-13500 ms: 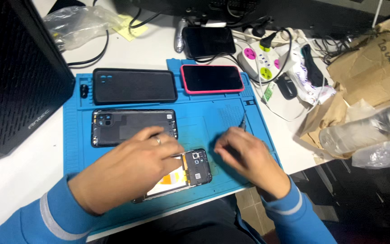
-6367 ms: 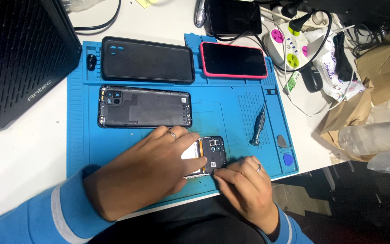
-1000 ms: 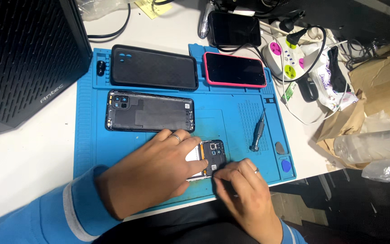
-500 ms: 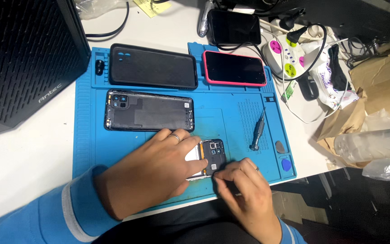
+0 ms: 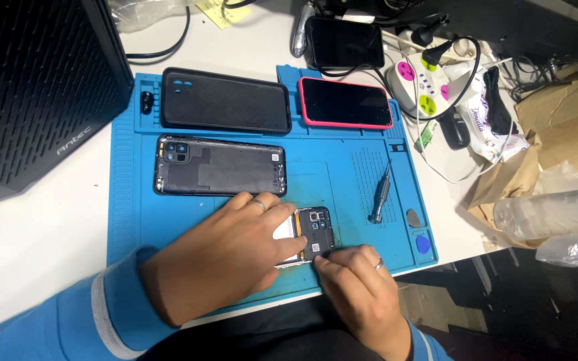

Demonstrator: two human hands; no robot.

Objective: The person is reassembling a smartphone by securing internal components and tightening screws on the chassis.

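Observation:
My left hand (image 5: pixel 225 257) lies flat over an opened phone (image 5: pixel 314 230) at the front of the blue work mat (image 5: pixel 329 174), pinning it down; only the phone's camera end with its dark inner plate shows. My right hand (image 5: pixel 356 287) has its fingertips pinched at the phone's near corner; whether a small tool is between them I cannot tell. A removed dark back cover (image 5: pixel 219 167) lies face down just beyond my left hand. A screwdriver (image 5: pixel 379 194) rests on the mat to the right of the phone.
A black phone case (image 5: pixel 225 101) and a pink-cased phone (image 5: pixel 346 102) lie at the mat's far edge. A dark computer tower (image 5: pixel 35 87) stands at left. A power strip (image 5: pixel 429 80), cables, another dark phone (image 5: pixel 342 41), brown paper and plastic bags (image 5: pixel 556 160) crowd the right.
Over the last second the hands stay on the opened phone; my right fingertips shift slightly at its near corner. Earlier the right hand worked further right of the phone.

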